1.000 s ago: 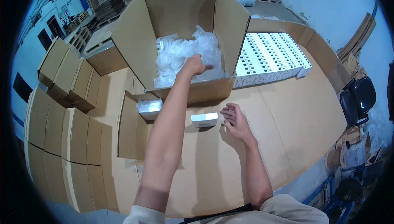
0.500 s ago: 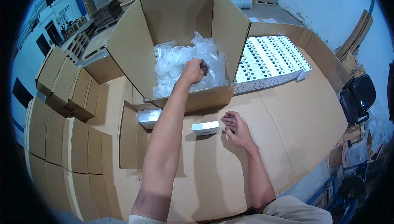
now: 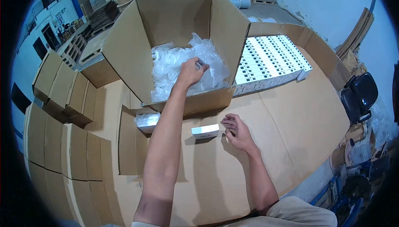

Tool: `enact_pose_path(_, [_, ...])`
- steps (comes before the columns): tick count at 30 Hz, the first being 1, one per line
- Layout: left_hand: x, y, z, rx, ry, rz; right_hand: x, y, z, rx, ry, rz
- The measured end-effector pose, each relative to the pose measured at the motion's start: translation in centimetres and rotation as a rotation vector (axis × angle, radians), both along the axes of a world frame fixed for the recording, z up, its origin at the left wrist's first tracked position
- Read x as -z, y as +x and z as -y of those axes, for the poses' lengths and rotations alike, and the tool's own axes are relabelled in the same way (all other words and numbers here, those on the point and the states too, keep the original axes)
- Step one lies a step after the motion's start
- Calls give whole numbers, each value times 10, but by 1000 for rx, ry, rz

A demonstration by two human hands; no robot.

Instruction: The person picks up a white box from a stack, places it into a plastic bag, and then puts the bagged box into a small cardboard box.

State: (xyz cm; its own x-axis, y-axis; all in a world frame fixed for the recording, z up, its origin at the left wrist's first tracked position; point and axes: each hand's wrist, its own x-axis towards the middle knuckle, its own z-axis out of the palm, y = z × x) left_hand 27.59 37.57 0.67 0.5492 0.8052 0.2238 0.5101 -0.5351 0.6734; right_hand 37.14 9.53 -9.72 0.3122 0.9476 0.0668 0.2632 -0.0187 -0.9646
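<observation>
My left hand reaches over the front wall of a large open cardboard box. Its fingers are pinched on a clear plastic bag, above a heap of similar bags. On the cardboard-covered table a small white box stands by itself. Just right of it my right hand hovers with loosely bent fingers, apart from the box and holding nothing. Left of my left forearm, an open carton contains plastic-wrapped white boxes, partly hidden by the arm.
Rows of white boxes with dark square marks are packed together at the back right. Brown cartons are stacked along the left side. A black chair stands beyond the table's right edge.
My left hand has turned slightly, and a bit of clear plastic now shows between its fingers. The right hand and small white box keep their places while the view shifts a little.
</observation>
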Motion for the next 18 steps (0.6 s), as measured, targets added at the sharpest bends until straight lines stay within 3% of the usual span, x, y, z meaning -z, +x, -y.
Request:
enact_pose_path(14, [10, 1, -3, 94, 169, 88, 0, 0, 0, -6, 14, 13])
enact_pose_path(18, [6, 1, -11, 40, -72, 355, -2, 0, 1, -2, 5, 10])
